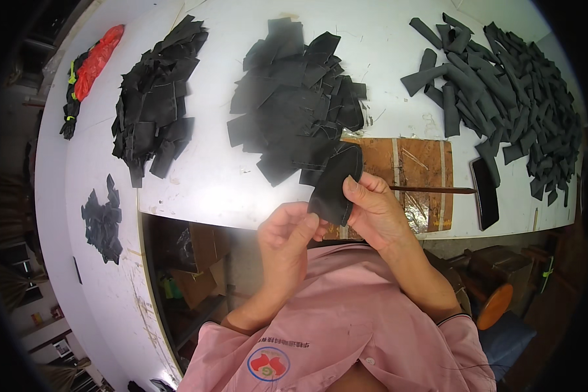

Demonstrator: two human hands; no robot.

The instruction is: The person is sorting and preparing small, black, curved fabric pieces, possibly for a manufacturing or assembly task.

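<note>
— What is the biggest thing there?
— A white table (215, 130), with the person in a pink shirt (320, 307) at its near edge

— And on it?
— A broad heap of dark rolled pieces (536, 111) at the right, then a middle heap of flat black pieces (287, 98), a narrower black heap (153, 98) left of that, and a taped brown board (415, 170) nearer the person

— How are the hands?
— Both closed narrowly on one black fabric piece (333, 189): the left hand (287, 238) pinches its lower left corner, the right hand (375, 209) has its thumb on the right edge

— Where is that piece?
— Between the hands, by the board's left side, below the middle heap

— Anything smaller?
— A black phone-like slab (485, 196) right of the board, and a thin brown rod (438, 190) running across it; the right hand hides the rod's left end, so I cannot tell whether they touch
</note>
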